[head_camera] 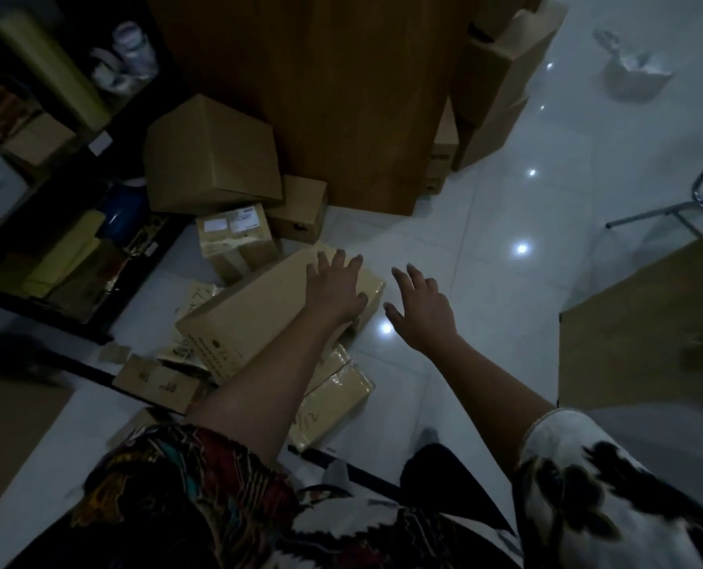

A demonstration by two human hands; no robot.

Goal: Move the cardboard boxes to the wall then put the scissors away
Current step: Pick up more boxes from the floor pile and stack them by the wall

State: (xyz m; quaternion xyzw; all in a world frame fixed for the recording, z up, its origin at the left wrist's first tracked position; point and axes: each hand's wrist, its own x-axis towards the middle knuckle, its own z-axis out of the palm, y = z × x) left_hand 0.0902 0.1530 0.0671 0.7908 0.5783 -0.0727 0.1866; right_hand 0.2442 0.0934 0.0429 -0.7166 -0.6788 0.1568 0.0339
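Pressing my left hand flat on the long box, fingers spread. My right hand hangs open just beside it. Other boxes sit by the wooden panel. I think much is left, and I see no scissors.

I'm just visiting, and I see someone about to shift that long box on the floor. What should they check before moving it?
1. Left hand on the long cardboard box: ok, it lies flat on the top.
2. Right hand on the box: not ok, it hovers open over the floor beside it.
3. Box lying flat on the floor: not ok, it rests over brown packets.
4. Way ahead free: not ok, a labelled box sits just beyond its far end.
5. Scissors located: cannot tell, none in view.
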